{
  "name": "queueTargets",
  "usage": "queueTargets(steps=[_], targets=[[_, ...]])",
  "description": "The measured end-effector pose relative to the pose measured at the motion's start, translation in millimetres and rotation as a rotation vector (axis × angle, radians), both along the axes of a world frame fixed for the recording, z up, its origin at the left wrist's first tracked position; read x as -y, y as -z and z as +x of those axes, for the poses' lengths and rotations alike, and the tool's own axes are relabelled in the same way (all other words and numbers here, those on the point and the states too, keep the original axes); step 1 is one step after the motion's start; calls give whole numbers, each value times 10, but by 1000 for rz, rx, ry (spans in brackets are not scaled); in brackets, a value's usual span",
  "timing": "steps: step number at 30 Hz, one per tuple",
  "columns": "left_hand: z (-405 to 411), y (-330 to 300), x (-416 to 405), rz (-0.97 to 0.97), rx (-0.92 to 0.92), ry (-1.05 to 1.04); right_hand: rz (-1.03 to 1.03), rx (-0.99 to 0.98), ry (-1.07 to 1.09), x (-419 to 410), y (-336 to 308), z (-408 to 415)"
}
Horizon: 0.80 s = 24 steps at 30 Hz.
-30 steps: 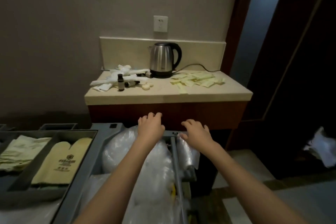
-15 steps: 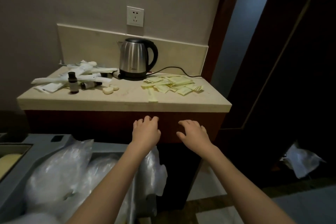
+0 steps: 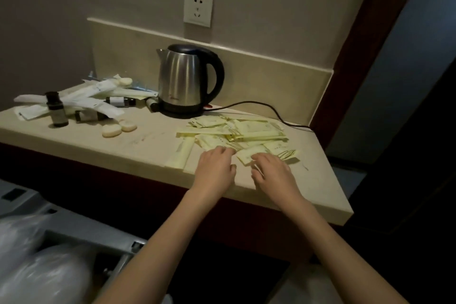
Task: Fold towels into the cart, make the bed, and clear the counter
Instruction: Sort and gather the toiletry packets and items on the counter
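Counter-clearing step, head view. The counter (image 3: 153,153), a pale stone slab against the wall, carries everything to be cleared; the grey cart (image 3: 74,234) with its plastic-wrapped bundles stands just below its front edge, at lower left. A steel kettle (image 3: 187,81) sits upright on its base at the back, its cord trailing right. Left of it lies a heap of white wrapped amenities (image 3: 81,99) with one small dark bottle (image 3: 57,110) standing upright and two round soaps (image 3: 118,129) nearer the front. Right of centre, a loose scatter of yellow sachets (image 3: 241,131) overlaps in a shallow pile. The left hand (image 3: 216,169) and the right hand (image 3: 272,170) rest palm-down at the pile's near edge, fingers loosely bent and touching the nearest packets; neither appears to have closed on anything yet. Judged best practice: sweep the sachets inward from both sides into one stack before lifting, keeping clear of the cord, then carry them to the cart.
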<state>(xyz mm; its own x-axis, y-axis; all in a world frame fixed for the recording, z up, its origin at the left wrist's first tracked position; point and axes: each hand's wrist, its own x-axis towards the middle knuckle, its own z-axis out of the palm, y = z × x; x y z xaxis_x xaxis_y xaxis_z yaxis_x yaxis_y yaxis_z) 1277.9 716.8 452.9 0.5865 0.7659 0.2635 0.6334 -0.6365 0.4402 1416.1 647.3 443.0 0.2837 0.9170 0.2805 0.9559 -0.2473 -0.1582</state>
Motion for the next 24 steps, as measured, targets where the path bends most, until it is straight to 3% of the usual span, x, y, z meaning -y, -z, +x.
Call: queueTargets(steps=[11,15,20,24], targets=[[328,-53,-390,-142,33,9,-41,-71,-230,-363,-184,552],[377,-105,-430,-158,135,27,88,-117,-167,-348,-260,535],[396,3,-394,-179,105,-23,28,-292,-189,-337,-194,515],[490,37,-323,-87,10,-77,110,-192,64,-346,-207,811]])
